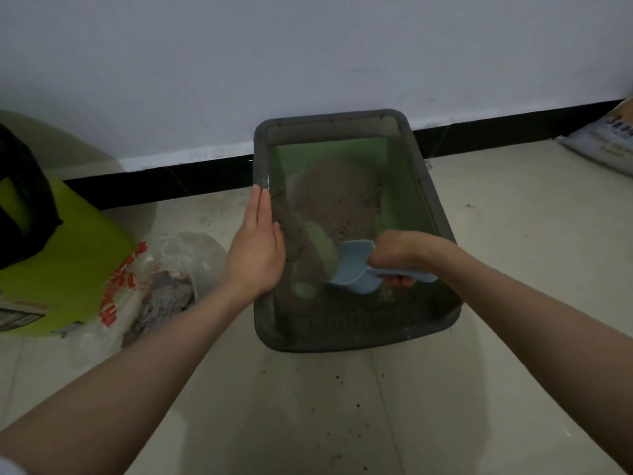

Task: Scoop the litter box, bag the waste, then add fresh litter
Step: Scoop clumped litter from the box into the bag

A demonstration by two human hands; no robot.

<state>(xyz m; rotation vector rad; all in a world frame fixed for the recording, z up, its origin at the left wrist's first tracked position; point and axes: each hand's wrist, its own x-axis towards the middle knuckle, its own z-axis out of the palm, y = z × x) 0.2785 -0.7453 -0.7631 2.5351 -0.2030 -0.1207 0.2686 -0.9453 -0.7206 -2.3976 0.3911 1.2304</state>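
1. A dark grey, rigid plastic litter box [346,337] with a green inner floor sits on the pale tiled floor against the wall; loose grey-brown litter [337,197] is heaped at its far end. Stiff and likely weighty, it is best steadied by the rim.
2. A crinkled, clear plastic bag [164,269] of grey waste lies left of it.
3. The left hand [255,248] presses flat, fingers straight, on the left rim.
4. The right hand [399,253] grips a light blue plastic scoop [352,265] by its handle.
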